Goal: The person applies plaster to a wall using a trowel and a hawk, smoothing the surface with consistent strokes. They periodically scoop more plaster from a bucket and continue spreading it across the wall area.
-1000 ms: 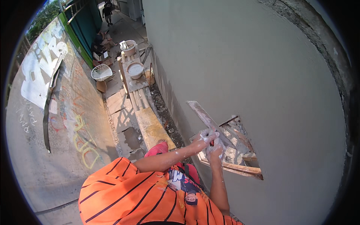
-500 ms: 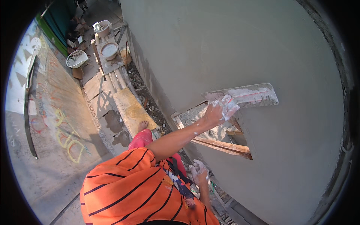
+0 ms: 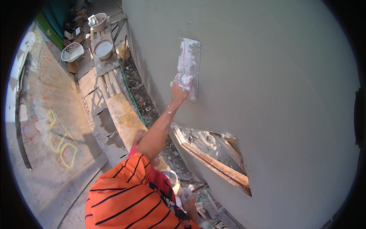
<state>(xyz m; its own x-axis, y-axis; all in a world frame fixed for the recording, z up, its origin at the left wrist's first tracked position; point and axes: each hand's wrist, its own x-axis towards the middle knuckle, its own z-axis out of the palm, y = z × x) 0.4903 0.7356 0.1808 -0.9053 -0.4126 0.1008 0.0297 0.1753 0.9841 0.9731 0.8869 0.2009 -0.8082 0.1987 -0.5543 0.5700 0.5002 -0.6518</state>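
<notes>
My left hand (image 3: 180, 88), smeared with white plaster, is closed round the handle of a plastering trowel (image 3: 188, 57). The trowel's long rectangular blade lies upright against the grey wall (image 3: 267, 87), and wet white plaster with a thin red line shows on its back. My left arm reaches out straight, above and left of a window opening (image 3: 213, 149) in the wall. Low in front of my body hangs my right hand (image 3: 187, 199), also whitened. Its fingers look loosely bent and partly apart, and I see nothing in them.
A plank walkway (image 3: 124, 114) runs beneath my bare feet, with rubble (image 3: 137, 91) between it and the wall. A pale basin (image 3: 103, 49) and another tub (image 3: 98, 23) stand farther along. A bucket (image 3: 171, 176) is near my legs. Wooden bars (image 3: 217, 164) cross the opening.
My left hand has swept the trowel up and left along the wall, away from the opening, turning the blade from level to upright. My right hand has dropped lower. The view has shifted.
</notes>
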